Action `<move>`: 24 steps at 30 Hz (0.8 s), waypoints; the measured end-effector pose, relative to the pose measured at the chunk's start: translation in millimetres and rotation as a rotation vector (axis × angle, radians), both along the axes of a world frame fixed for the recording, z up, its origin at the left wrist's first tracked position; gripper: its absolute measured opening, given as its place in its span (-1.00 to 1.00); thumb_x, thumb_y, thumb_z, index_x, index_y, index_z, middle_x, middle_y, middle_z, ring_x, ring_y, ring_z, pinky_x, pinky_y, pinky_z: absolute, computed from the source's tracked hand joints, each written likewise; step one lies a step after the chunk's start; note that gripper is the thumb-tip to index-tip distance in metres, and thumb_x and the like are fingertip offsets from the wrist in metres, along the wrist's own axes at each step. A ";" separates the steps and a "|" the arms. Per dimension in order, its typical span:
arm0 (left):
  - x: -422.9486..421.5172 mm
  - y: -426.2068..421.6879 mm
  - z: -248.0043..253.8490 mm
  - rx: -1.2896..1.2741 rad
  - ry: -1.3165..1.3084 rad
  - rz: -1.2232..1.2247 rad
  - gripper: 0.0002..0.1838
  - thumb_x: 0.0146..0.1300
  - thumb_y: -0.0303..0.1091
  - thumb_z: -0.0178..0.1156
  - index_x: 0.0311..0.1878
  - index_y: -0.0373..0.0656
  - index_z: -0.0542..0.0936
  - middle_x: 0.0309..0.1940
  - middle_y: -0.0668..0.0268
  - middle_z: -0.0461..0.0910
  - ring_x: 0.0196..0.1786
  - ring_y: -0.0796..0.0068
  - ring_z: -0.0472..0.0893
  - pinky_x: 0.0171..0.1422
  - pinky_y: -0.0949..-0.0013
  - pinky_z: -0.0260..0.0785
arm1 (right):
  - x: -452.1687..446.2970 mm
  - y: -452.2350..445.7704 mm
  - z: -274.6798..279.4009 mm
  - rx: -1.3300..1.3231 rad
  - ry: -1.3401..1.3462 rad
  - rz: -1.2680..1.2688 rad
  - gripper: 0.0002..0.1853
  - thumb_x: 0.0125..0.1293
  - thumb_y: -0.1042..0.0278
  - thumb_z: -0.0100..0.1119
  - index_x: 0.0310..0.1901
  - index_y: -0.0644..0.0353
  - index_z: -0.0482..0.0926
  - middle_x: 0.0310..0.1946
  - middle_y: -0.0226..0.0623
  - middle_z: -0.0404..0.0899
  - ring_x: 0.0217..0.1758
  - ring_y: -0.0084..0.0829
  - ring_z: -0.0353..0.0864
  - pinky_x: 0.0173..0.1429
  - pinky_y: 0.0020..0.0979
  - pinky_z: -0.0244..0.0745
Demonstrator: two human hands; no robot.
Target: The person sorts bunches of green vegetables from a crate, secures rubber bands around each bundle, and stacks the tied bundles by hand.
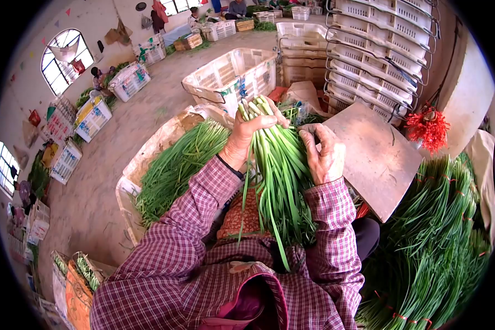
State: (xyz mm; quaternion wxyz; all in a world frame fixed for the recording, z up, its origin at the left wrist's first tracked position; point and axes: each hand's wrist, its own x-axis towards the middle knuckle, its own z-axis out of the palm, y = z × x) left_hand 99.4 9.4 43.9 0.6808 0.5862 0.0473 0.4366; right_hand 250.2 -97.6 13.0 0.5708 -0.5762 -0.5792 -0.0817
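My left hand (244, 142) is wrapped around the pale stem ends of a bunch of garlic chives (280, 181), holding it in front of my chest. The long green leaves hang down towards my lap. At the bunch's right side is my right hand (325, 153), its fingers bent and the thumb close to the fingertips; what they pinch, if anything, I cannot make out. To the left, more loose chives (184, 159) lie in a lined crate (127, 190). A flat board (368, 157) sits just right of my right hand.
Tied chive bundles (429, 236) are heaped at my right. Red ties (428, 129) hang beside a tall stack of white crates (374, 49). An open crate (231, 77) stands ahead. Along the far wall, several people work beside crates (129, 81).
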 end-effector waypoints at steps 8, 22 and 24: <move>1.4 0.0 -2.4 -0.020 -0.016 0.072 -0.75 0.04 -0.46 0.18 -0.16 -0.22 0.47 -0.34 0.28 0.58 -0.17 0.35 0.61 0.05 0.26 0.48 | -18.4 -25.5 19.6 0.154 -0.049 -0.027 -0.94 0.24 0.46 0.15 -0.26 0.14 0.58 -0.41 -0.26 0.55 -0.32 -0.22 0.54 -0.20 -0.30 0.45; 3.6 -6.1 0.0 0.009 -0.055 0.100 -0.79 0.06 -0.48 0.20 -0.20 -0.22 0.50 -0.37 0.25 0.60 -0.24 0.41 0.62 -0.08 0.35 0.49 | -48.1 -14.6 4.7 0.089 -0.245 -0.108 -0.88 -0.01 0.42 0.26 -0.36 0.02 0.63 -0.51 -0.40 0.44 -0.40 -0.35 0.50 -0.35 -0.33 0.43; 5.0 -8.7 0.0 0.024 -0.065 0.124 -0.83 0.08 -0.44 0.22 -0.24 -0.23 0.53 -0.39 0.23 0.63 -0.28 0.49 0.62 -0.15 0.44 0.47 | -47.7 -12.5 5.9 0.105 -0.287 -0.096 -0.90 -0.02 0.44 0.26 -0.41 0.07 0.61 -0.50 -0.39 0.45 -0.39 -0.34 0.50 -0.35 -0.32 0.44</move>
